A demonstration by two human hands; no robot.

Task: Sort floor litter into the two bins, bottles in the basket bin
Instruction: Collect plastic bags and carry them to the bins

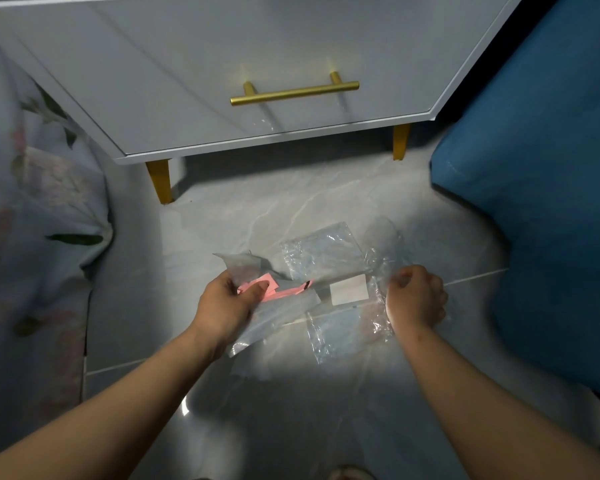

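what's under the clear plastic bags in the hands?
Grey marble-look floor tile with a grout line shows through the clear crinkled plastic bags. Pink paper slips sit pinched at the left hand; the right hand grips the other end. Nothing else is discernible beneath.

White drawer cabinet [194, 74] – gold handle [294, 93] – floral bedding [32, 216], blue cushion [541, 188]

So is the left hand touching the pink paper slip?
Touching. The head view shows the left hand pinching the pink paper slip, thumb pressed on top.
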